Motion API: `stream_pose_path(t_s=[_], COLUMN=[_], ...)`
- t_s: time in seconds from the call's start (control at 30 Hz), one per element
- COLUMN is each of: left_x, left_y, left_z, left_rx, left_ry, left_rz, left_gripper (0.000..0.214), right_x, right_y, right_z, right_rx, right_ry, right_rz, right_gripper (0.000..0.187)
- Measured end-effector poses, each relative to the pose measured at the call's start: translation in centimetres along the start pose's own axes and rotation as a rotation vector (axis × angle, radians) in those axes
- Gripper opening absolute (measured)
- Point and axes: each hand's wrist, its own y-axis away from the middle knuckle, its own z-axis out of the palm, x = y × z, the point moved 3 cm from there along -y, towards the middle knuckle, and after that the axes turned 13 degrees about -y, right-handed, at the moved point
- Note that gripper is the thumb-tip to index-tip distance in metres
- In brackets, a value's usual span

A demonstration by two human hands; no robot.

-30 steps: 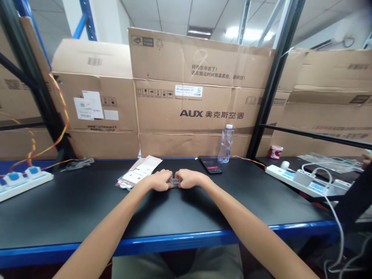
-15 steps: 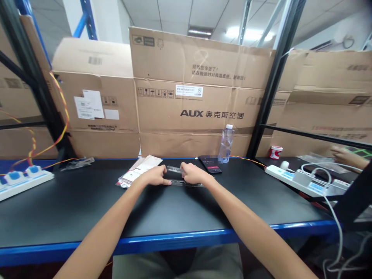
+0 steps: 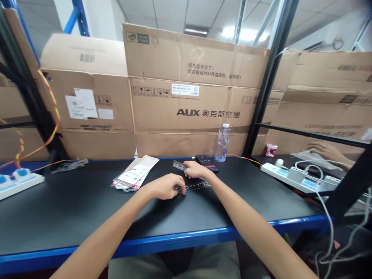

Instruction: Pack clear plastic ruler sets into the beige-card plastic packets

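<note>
My right hand (image 3: pixel 194 170) is closed, its fingers pinching a small clear plastic piece (image 3: pixel 178 166) that sticks out to the left of the fingertips. Just in front of it, low over the black tabletop, lies a clear plastic strip (image 3: pixel 198 185) with cut-out shapes, partly hidden under my right wrist. My left hand (image 3: pixel 167 186) hovers at the strip's left end with bent fingers, thumb and index finger apart. Whether its fingertips touch the strip is hard to make out.
Paper-fronted packets (image 3: pixel 136 173) lie left of my hands. Behind my right hand are a dark phone (image 3: pixel 209 164) and a water bottle (image 3: pixel 223 143). White power strips (image 3: pixel 283 176) sit at both sides. Another person's hand (image 3: pixel 322 149) is at far right. Cardboard (image 3: pixel 186 131) stands behind.
My left hand has come away from the small clear piece, moving nearer to me and rightward. The small piece now tilts from my right hand, and the long strip's angle has changed.
</note>
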Motion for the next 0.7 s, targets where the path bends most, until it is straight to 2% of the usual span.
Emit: stream_pose_path(t_s=[0.1, 0.23, 0.3, 0.4, 0.53, 0.6, 0.7], left_x=[0.7, 1.0, 2.0, 4.6, 7.4, 8.0, 8.2], left_y=[-0.1, 0.4, 0.6, 0.7, 0.4, 0.3, 0.2], left_z=[0.0, -0.4, -0.5, 0.1, 1.8, 2.4, 2.4], left_rx=[-0.053, -0.111, -0.137, -0.158, -0.052, -0.003, 0.024], left_ry=[0.084, 0.1, 0.095, 0.129, 0.068, 0.027, 0.074], left_rz=[0.057, 0.016, 0.04, 0.142, 0.253, 0.293, 0.304], left_gripper=[0.043, 0.043, 0.038, 0.044, 0.055, 0.055, 0.046], right_x=[0.2, 0.3, 0.3, 0.4, 0.4, 0.4, 0.3], right_y=[0.0, 0.1, 0.0, -0.2, -0.2, -0.2, -0.1], right_z=[-0.2, -0.2, -0.2, -0.1, -0.1, -0.1, -0.1], right_rx=[-0.021, -0.025, -0.023, -0.01, 0.007, 0.012, 0.009], right_ry=[-0.104, -0.18, -0.19, -0.185, -0.169, -0.164, -0.17], right_rz=[0.042, 0.068, 0.066, 0.055, 0.052, 0.055, 0.055], right_gripper=[0.031, 0.029, 0.028, 0.028, 0.025, 0.024, 0.026])
